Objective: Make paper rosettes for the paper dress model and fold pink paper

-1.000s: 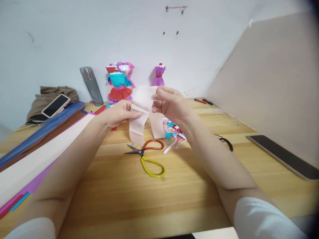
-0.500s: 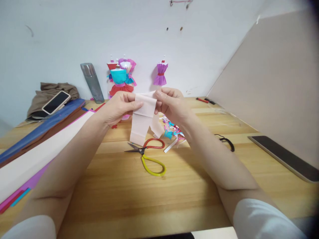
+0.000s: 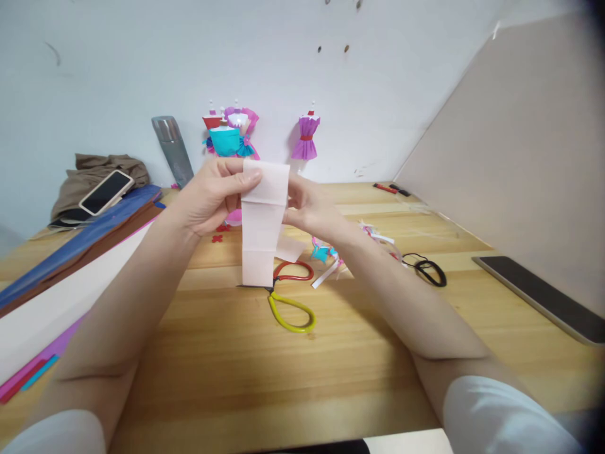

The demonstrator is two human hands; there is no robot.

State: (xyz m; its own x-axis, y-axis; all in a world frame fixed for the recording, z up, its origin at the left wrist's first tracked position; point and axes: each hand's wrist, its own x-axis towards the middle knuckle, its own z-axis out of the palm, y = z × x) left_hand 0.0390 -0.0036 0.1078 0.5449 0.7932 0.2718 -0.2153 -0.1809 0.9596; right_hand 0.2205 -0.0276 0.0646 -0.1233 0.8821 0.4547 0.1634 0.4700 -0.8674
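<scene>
A pale pink crepe paper strip (image 3: pixel 262 230) with crosswise fold lines hangs upright in front of me. My left hand (image 3: pixel 215 192) pinches its upper left edge, thumb on the front. My right hand (image 3: pixel 314 205) is at the strip's right edge, fingers curled behind it; the fingertips are hidden. Another length of the pale paper (image 3: pixel 290 248) shows behind, below the right hand. Scissors (image 3: pixel 293 315) with one red and one yellow handle lie beneath, their blades partly covered by the strip's lower end.
Small dress forms in paper dresses (image 3: pixel 224 140) stand by the wall, a purple one (image 3: pixel 306 137) apart. Colourful paper scraps (image 3: pixel 326 252) lie beside my right forearm. Left are a bottle (image 3: pixel 172 151), phone (image 3: pixel 106 192) and paper sheets (image 3: pixel 70 302); right, a black band (image 3: pixel 430 273) and tablet-like device (image 3: pixel 539 296).
The strip has turned to face me more squarely and hangs straighter, now over the scissor blades. My right hand has moved from its top edge to lower behind it.
</scene>
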